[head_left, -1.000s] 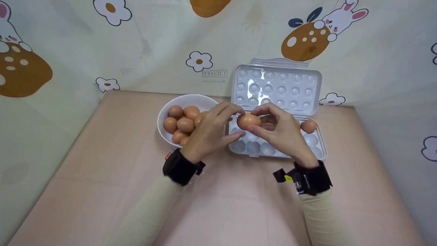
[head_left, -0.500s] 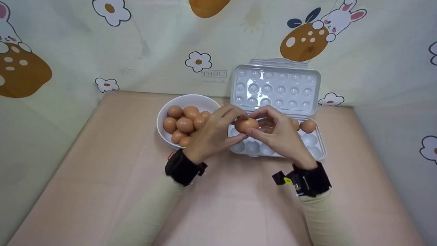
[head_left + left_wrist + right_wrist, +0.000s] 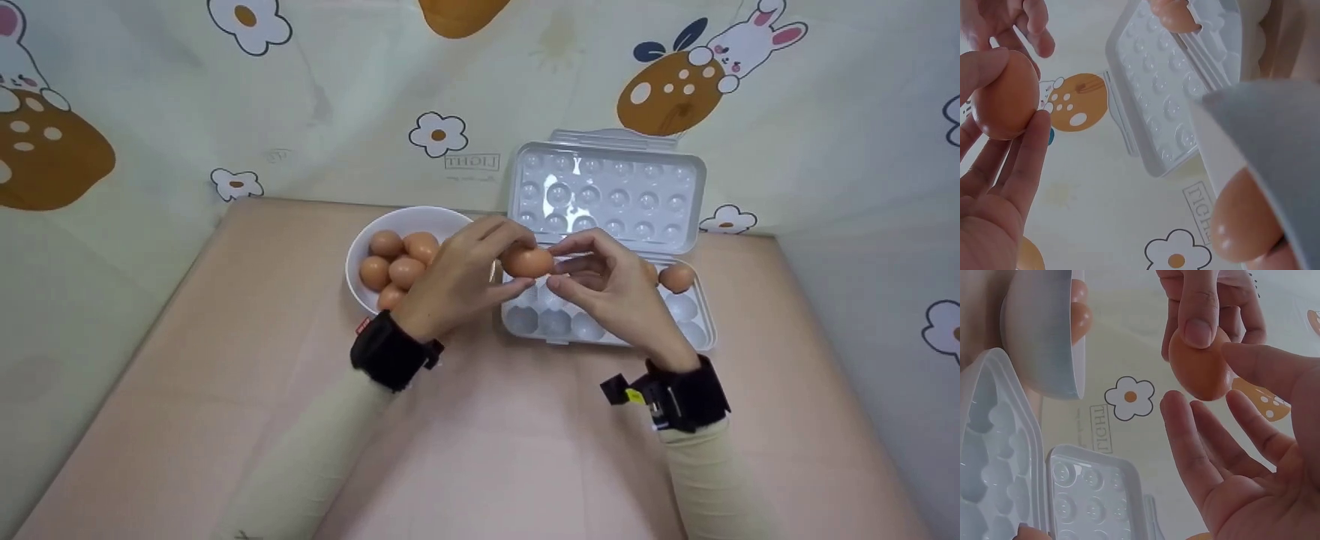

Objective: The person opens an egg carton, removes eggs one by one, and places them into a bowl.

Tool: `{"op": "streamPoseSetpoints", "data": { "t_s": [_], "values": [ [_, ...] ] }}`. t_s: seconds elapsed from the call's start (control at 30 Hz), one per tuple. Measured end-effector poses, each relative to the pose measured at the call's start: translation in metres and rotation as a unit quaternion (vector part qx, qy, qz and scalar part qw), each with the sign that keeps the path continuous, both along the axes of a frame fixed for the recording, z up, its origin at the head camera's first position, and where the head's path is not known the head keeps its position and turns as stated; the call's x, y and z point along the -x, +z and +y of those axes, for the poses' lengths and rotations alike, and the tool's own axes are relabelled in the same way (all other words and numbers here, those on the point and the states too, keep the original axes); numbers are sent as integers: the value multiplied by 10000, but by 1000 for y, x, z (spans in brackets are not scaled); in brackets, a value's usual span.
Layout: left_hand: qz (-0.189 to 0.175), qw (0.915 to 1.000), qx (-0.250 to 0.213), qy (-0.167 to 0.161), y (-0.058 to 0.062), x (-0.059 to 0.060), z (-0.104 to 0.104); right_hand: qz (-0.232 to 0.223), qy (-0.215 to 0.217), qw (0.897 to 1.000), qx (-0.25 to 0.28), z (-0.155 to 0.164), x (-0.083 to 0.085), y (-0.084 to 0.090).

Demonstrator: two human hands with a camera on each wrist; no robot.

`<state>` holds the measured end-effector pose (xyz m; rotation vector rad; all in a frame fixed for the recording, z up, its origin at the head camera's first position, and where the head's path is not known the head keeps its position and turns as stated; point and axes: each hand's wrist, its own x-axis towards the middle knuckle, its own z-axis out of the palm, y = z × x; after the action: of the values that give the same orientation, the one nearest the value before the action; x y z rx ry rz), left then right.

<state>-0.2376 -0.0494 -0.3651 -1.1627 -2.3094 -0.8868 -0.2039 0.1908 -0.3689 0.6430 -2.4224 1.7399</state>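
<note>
My left hand pinches a brown egg between thumb and fingers, above the egg box. In the left wrist view the egg lies between that thumb and the fingertips. My right hand is just to the right of the egg, thumb and fingers spread apart. Its thumb reaches the egg's edge in the right wrist view; whether it touches, I cannot tell. Beneath both hands is the opened plastic egg box. Another egg sits in its back right corner, and one beside that is partly hidden by my right hand.
A white bowl with several brown eggs stands left of the egg box, partly covered by my left hand. The box's dimpled lid stands raised against the patterned wall covering. Pinkish cloth covers the table.
The egg has passed from my right hand's pinch into my left hand. My left hand has shifted slightly left and up with it, while the right fingers have come apart from around it.
</note>
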Motion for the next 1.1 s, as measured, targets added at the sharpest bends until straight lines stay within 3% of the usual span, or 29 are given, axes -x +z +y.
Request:
{"op": "streamPoseSetpoints", "data": {
  "t_s": [0.23,0.5,0.67,0.83,1.1],
  "values": [
    [-458,9986,202,153,19,24,-27,153,-296,9994,-78,7,2,1],
    [-1117,9857,935,851,34,60,-62,218,-425,9987,-149,11,4,-1],
    [-1416,9730,1424,1142,29,80,-78,247,-424,9987,-110,13,4,-2],
    [-1736,9587,1775,1385,19,90,-86,267,-393,9988,-129,13,5,-2],
    [-1783,9508,2184,1284,13,99,-79,309,-456,9983,-192,12,6,0]
  ]
}}
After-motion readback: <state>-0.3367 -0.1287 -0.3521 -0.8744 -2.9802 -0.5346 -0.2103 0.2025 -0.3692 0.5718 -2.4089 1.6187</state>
